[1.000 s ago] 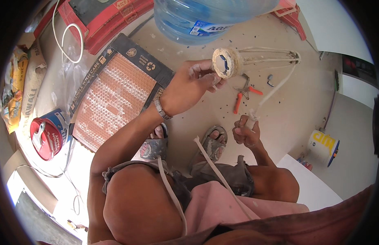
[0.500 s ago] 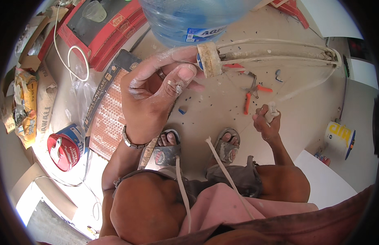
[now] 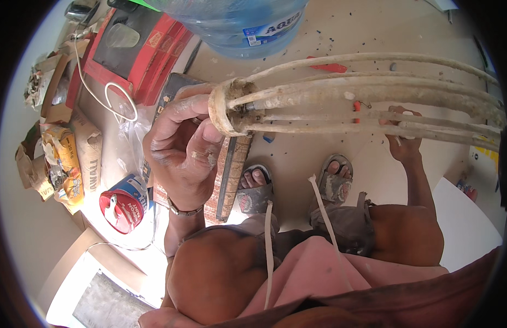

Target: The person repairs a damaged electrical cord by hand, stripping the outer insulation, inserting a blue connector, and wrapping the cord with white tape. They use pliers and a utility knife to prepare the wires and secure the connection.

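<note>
My left hand (image 3: 182, 142) is closed around a plaster-smeared ring (image 3: 227, 106), thumb against its near rim. From the ring, several long, dirty off-white rods (image 3: 368, 85) run to the right like an open cage. The whole looks like a ringed rod frame, its far end outside the picture. Beyond the rods, my right hand (image 3: 405, 134) has its fingers curled about a small whitish piece, partly hidden. On the floor below lie my sandalled feet. A red-handled tool (image 3: 356, 109) shows between the rods, mostly covered by them.
A large blue water bottle (image 3: 248, 44) stands ahead. To the left are a red case (image 3: 149, 52), a red-lidded paint can (image 3: 122, 213), torn paper sacks (image 3: 70, 164) and a white cable (image 3: 119, 112). A flat cardboard carton (image 3: 231, 175) lies beside my left foot. A white sheet (image 3: 464, 224) is at right.
The rod frame has come closer to the camera, its ring end shifting left and down with my left hand. My right hand has moved right and slightly up. The view has shifted too.
</note>
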The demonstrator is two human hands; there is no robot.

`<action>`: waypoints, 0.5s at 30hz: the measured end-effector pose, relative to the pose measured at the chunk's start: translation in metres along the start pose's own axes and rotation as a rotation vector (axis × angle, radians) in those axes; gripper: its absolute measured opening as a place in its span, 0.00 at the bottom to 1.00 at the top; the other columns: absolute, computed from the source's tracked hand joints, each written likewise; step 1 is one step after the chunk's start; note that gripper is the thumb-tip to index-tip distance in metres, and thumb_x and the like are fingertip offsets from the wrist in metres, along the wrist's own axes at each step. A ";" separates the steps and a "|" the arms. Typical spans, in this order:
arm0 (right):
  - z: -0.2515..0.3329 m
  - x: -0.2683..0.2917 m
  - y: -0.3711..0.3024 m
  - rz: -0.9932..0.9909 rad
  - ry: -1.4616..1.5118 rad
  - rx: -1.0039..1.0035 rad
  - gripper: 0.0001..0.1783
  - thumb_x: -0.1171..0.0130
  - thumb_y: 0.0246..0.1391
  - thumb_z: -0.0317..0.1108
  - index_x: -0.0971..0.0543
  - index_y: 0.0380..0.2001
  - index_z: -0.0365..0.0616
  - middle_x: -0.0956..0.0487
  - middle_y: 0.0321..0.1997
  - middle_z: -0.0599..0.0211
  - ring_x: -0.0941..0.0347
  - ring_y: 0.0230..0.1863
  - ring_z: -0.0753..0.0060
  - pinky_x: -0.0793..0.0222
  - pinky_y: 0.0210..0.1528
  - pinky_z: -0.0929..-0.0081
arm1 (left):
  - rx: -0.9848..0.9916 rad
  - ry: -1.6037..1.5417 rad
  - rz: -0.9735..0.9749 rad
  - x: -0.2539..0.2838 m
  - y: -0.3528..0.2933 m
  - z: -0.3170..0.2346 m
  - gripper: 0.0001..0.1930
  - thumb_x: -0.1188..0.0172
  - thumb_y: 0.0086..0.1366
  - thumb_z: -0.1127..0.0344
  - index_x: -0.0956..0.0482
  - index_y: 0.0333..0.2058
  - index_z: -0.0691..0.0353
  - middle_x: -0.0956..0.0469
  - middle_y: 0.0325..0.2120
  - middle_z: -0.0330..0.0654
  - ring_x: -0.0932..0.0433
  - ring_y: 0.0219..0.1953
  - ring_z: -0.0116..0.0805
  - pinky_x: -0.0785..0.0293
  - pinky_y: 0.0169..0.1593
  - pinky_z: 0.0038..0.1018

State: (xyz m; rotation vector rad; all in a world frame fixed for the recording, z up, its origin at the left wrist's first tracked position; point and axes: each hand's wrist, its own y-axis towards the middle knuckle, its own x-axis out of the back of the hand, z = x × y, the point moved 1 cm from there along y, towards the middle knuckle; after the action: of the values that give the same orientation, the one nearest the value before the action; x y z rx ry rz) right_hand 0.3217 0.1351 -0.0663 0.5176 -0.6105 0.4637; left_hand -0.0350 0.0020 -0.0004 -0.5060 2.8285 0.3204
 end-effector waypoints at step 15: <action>0.063 -0.007 0.015 0.289 0.142 -0.495 0.15 0.39 0.62 0.32 0.28 0.24 0.38 0.36 0.16 0.73 0.45 0.21 0.80 0.47 0.24 0.72 | 0.105 -0.273 0.059 0.020 0.019 0.024 0.26 0.53 0.76 0.52 0.31 0.58 0.72 0.19 0.40 0.57 0.18 0.35 0.41 0.17 0.46 0.45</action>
State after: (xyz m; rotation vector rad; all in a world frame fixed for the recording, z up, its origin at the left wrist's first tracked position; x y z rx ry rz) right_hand 0.2821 0.1081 -0.0222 -0.0766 -0.6384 0.5929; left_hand -0.0552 0.0196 -0.0254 -0.3291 2.5813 0.2311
